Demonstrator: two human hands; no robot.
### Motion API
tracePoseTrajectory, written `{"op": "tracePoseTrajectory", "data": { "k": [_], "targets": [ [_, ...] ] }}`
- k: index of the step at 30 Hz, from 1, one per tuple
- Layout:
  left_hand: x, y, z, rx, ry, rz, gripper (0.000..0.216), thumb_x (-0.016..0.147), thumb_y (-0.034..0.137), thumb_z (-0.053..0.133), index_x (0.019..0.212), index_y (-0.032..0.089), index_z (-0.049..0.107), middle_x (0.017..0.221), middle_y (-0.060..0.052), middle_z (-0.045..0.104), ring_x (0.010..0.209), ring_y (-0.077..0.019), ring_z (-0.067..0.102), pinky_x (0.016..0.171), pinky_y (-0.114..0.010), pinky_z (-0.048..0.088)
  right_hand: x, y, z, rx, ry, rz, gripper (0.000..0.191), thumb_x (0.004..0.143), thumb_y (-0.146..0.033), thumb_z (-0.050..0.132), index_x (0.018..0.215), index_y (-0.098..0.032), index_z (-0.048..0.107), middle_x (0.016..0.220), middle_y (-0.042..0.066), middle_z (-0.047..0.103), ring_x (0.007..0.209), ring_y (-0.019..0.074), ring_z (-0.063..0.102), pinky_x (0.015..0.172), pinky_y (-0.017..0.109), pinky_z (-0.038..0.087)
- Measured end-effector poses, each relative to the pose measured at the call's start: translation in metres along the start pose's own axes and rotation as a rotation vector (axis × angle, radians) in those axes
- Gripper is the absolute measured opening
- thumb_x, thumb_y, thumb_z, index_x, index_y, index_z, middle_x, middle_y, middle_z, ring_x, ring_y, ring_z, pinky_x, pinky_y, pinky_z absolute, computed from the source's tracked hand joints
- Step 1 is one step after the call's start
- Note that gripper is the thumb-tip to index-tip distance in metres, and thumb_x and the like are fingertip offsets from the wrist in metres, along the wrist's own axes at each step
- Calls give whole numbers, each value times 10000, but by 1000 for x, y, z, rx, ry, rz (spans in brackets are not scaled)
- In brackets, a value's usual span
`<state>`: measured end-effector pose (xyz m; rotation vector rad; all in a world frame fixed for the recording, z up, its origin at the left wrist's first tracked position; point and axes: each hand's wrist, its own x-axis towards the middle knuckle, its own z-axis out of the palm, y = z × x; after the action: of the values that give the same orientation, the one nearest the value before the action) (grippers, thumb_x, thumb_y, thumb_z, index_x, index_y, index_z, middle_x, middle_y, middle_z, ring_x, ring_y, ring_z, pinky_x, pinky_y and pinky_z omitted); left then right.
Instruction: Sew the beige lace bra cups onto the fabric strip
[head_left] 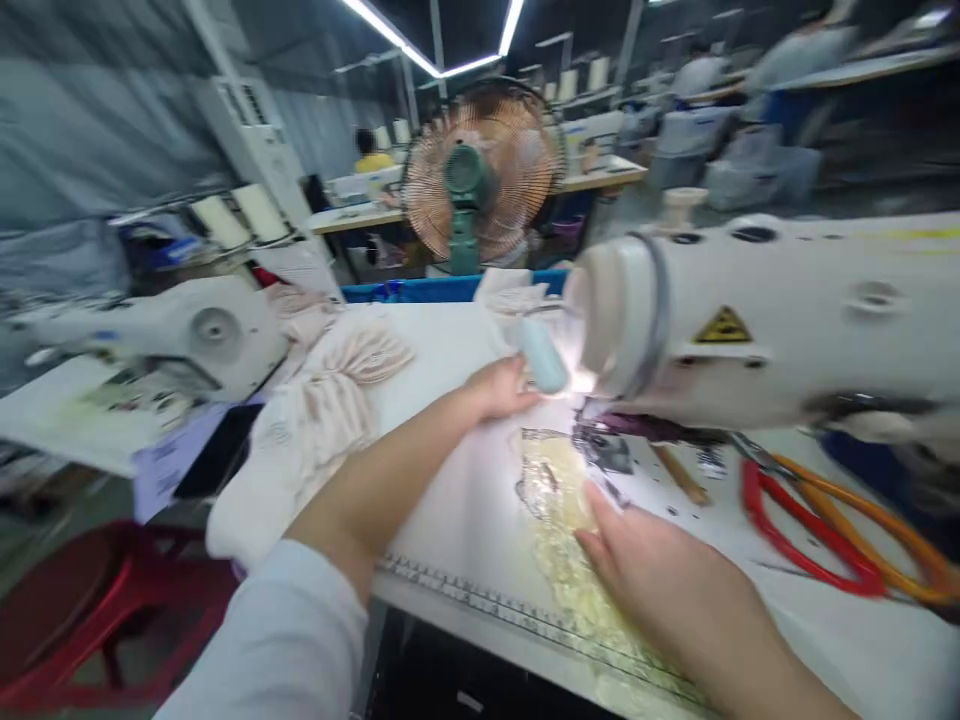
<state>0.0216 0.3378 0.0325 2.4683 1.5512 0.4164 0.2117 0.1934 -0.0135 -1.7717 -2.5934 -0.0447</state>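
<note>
My left hand (499, 390) is beside the lower end of a pale blue rounded cylinder (544, 355), near the lit needle area. Its fingertips are partly hidden, so I cannot tell whether they grip anything. A strip of pale yellow lace (559, 550) runs from the presser foot (596, 445) down over the table's front edge. My right hand (660, 570) holds the lace at its right side, thumb and forefinger just below the foot. Over both hands reaches the white sewing machine head (757, 310). The picture is blurred by motion.
Red and orange-handled scissors (806, 540) lie right of my right hand. A measuring tape (465, 592) runs along the white table's edge. Striped gathered fabric (319, 420) is piled left, beside another sewing machine (202, 335). A red stool (127, 610) and a large fan (480, 175) stand beyond.
</note>
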Motion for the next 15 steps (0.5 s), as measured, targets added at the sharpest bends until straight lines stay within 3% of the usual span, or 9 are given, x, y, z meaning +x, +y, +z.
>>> {"op": "tracePoseTrajectory", "data": {
  "k": [2, 5, 7, 10, 13, 15],
  "targets": [
    [-17, -3, -13, 85, -2, -79, 388, 763, 375, 645, 1098, 192, 571, 1114, -64, 619, 1038, -213, 565, 876, -297, 440, 0, 2, 5, 27, 4, -13, 447, 920, -329, 325, 1291, -138, 486, 677, 50, 625, 664, 236, 627, 523, 327, 409],
    [-66, -14, -43, 214, 26, -235, 219, 772, 330, 639, 954, 209, 627, 1045, -45, 637, 1074, -221, 544, 947, -333, 390, -2, 3, 5, 128, -53, -1, 477, 933, -356, 261, 1289, -134, 487, 706, 54, 621, 708, 221, 621, 523, 309, 408],
    [-108, -29, -69, 292, 96, -398, 132, 820, 267, 582, 901, 176, 634, 1023, -74, 631, 1082, -241, 535, 954, -379, 381, -4, 2, 1, 175, -77, 16, 492, 936, -355, 233, 1304, -133, 473, 751, 62, 635, 738, 216, 620, 515, 298, 402],
    [-170, -64, -107, 361, 247, -703, 181, 862, 237, 548, 982, 112, 601, 1047, -111, 601, 1043, -263, 545, 884, -459, 428, -7, -1, -3, 181, -51, 23, 482, 932, -328, 233, 1299, -132, 477, 800, 73, 651, 778, 225, 619, 537, 306, 406],
    [-214, -98, -130, 297, 338, -908, 237, 884, 311, 549, 1042, 137, 575, 1041, -66, 595, 916, -188, 590, 795, -388, 502, -7, -4, -6, 176, -10, 25, 465, 927, -310, 240, 1275, -139, 498, 853, 82, 664, 830, 237, 619, 578, 321, 415],
    [-228, -111, -136, 221, 425, -958, 246, 889, 316, 544, 1049, 131, 568, 1013, -60, 598, 858, -168, 599, 746, -357, 520, -6, -4, -6, 178, -1, 28, 461, 927, -308, 234, 1268, -149, 501, 882, 85, 669, 853, 242, 619, 584, 325, 414]
  ]
}}
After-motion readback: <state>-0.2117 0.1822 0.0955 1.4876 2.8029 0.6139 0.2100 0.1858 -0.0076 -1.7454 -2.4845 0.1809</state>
